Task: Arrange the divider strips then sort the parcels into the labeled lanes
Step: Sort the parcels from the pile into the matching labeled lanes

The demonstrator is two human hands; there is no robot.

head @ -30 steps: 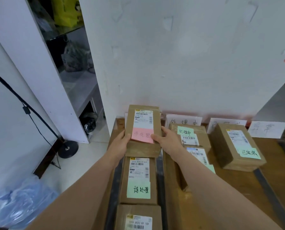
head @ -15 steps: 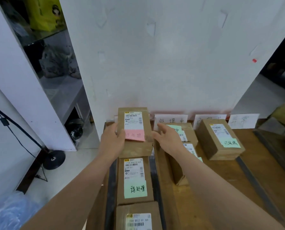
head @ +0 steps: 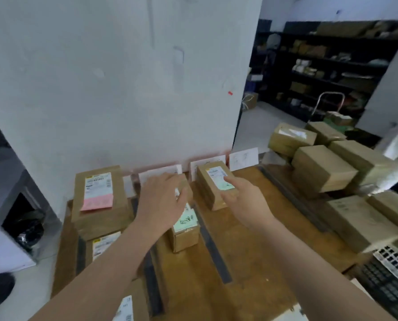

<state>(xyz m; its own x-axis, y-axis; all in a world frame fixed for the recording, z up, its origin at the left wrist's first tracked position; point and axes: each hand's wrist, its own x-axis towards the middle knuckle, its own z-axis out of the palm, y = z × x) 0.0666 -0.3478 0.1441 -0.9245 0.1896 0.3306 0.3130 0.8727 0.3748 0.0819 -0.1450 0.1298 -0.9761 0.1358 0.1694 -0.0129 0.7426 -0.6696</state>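
A brown parcel with a pink note [head: 99, 200] lies at the far end of the left lane on the wooden table [head: 246, 258]. My left hand [head: 163, 200] hovers with loose fingers over the parcels with green notes [head: 185, 228] in the second lane. My right hand [head: 242, 200] floats, fingers relaxed, over the near end of the parcel with a green note [head: 216, 184] in the third lane. Dark divider strips [head: 213, 245] run between the lanes. White lane labels [head: 243, 158] lean against the wall.
Several unsorted brown parcels [head: 321, 170] are stacked on the right. A perforated white crate [head: 392, 269] sits at the near right corner. Dark shelving [head: 327, 70] fills the back room. Another parcel [head: 103, 247] lies nearer in the left lane.
Both hands have let go of the pink-note parcel, which now rests in the left lane. They moved right over the middle lanes, and my view swung right.
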